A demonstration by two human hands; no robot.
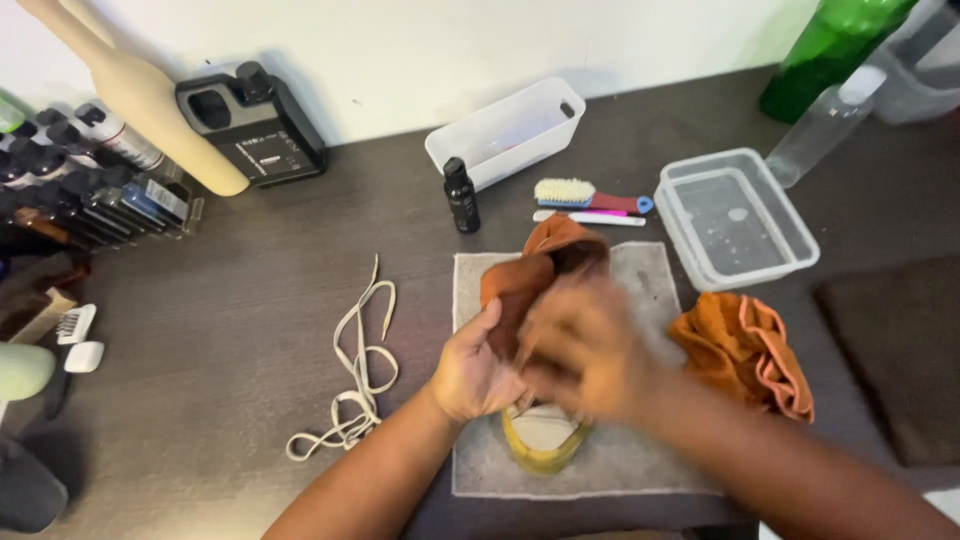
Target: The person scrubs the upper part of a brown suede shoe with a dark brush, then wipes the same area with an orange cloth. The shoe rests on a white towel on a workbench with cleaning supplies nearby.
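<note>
Left hand [470, 370] gripping brown shoe [545, 265] on grey mat [650, 455]; right hand [585, 350] blurred (grip unreadable); probably light, soft-sided, best held midway.

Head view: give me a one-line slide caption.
Both hands, left and blurred right, hold a brown shoe on a grey mat, loose laces alongside.

One camera on my head looks steeply down and forward across the dark desk [250, 300] toward the white wall [400, 40]. It sits close, my forearms entering from the bottom edge.
</note>
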